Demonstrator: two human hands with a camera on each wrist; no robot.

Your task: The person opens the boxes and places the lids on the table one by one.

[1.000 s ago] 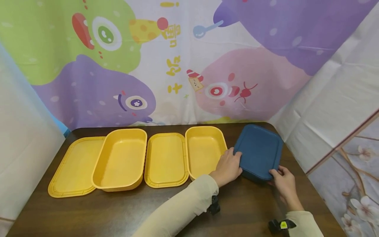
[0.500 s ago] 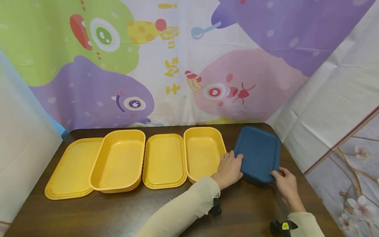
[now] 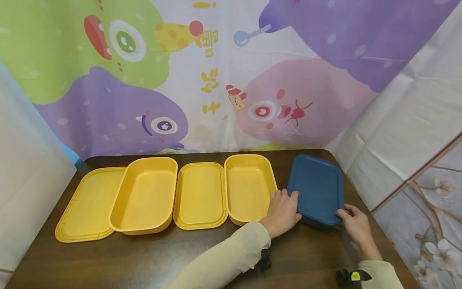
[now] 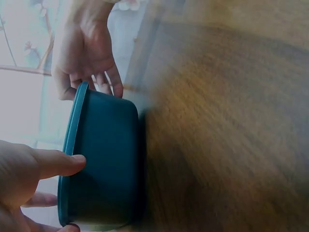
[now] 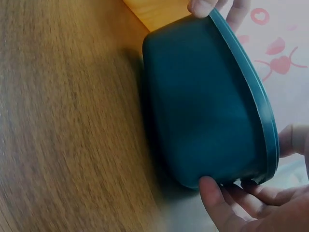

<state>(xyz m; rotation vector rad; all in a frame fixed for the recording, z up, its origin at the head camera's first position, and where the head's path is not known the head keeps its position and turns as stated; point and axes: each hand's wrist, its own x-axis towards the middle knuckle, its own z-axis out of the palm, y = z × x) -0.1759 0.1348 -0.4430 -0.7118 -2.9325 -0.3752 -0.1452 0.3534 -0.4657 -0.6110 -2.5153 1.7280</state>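
Observation:
A dark blue lidded food container (image 3: pixel 317 188) sits at the right end of the brown table, its lid on top. My left hand (image 3: pixel 283 212) holds its left front corner. In the left wrist view, the thumb lies against the side wall just below the rim of the container (image 4: pixel 108 150). My right hand (image 3: pixel 357 228) grips the right front corner, thumb on the lid edge. In the right wrist view, its fingers (image 5: pixel 227 198) curl round the lower corner of the container (image 5: pixel 207 101). An open yellow box (image 3: pixel 250 188) stands just left of my left hand.
Left along the table (image 3: pixel 180 257) lie a smaller yellow lid (image 3: pixel 202 196), a larger open yellow box (image 3: pixel 146 196) and a large yellow lid (image 3: pixel 90 204) partly under that box's edge. A cartoon-printed cloth (image 3: pixel 223 132) hangs behind the table.
The blue container has shifted slightly to the right and toward me, with both hands moving along on it. The yellow boxes and lids have stayed in place.

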